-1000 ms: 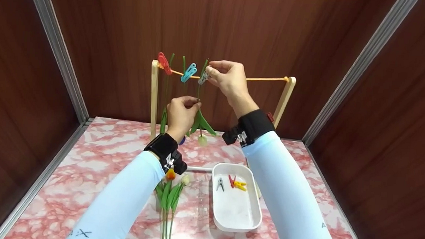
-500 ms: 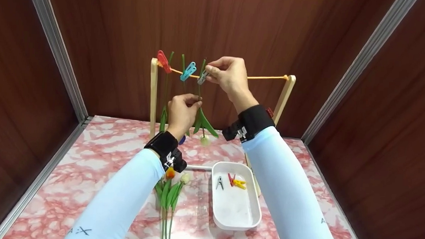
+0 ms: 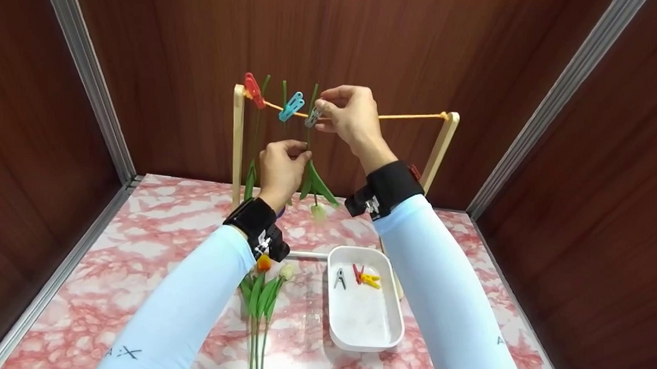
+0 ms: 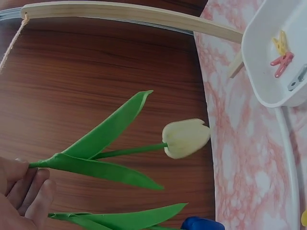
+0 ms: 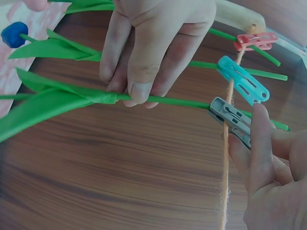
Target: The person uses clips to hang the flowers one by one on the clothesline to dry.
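Streaked wall behind tulip bloom (cupped).

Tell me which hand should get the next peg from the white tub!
Probably the right hand, once it lets go of the grey peg it pinches at the string. The white tub is on the right arm's side, and the left hand holds the white tulip's stem.

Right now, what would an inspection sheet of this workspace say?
Surface: pink-and-white marbled table.
Job's things: white tulip, bloom down, with grey clip at the orange cord; red clip and blue clip hold other stems there.
Clutter: loose tulips beside the white tray, which holds three clips.
Hands: left hand pinches the white tulip's stem; right hand pinches the grey clip.
Cables: nothing seen.
Surroundings: brown wood-grain walls, metal corner strips.
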The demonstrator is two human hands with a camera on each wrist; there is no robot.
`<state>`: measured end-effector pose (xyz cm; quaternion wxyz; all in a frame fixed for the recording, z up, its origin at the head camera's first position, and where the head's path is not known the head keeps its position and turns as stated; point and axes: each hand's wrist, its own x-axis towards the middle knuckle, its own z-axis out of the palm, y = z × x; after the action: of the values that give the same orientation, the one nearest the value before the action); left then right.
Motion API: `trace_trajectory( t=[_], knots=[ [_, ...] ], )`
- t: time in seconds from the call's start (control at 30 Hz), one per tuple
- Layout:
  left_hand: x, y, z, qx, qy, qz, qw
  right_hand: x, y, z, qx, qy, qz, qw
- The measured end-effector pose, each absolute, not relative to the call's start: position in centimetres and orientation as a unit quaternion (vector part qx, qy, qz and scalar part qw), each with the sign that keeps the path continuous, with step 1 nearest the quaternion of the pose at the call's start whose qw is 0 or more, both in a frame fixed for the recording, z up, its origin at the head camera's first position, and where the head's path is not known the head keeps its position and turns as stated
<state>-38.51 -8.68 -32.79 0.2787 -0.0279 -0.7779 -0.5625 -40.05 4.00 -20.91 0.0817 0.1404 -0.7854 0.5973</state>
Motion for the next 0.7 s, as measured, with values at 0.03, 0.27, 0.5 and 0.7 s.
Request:
trace_trajectory(
  t=[0.03, 0.27, 0.5, 0.7],
  knots=[
    [-38.5, -8.7, -32.8, -0.027, -0.778, -0.564, 0.276, -40.0, 4.0, -20.9, 0.141, -0.786, 0.596, 0.081],
    [-38.2, -9.3, -33.0, -0.017, -0.782, -0.556, 0.281, -39.9, 4.0, -20.9, 0.143, -0.799, 0.577, 0.088],
    [-37.4, -10.2, -33.0, -0.016, -0.786, -0.547, 0.288, -39.9, 4.3, -21.3, 0.153, -0.802, 0.569, 0.095],
    [-36.7, -11.0, -33.1, -0.025, -0.786, -0.543, 0.294, -39.9, 4.7, -21.7, 0.158, -0.807, 0.558, 0.114]
  ],
)
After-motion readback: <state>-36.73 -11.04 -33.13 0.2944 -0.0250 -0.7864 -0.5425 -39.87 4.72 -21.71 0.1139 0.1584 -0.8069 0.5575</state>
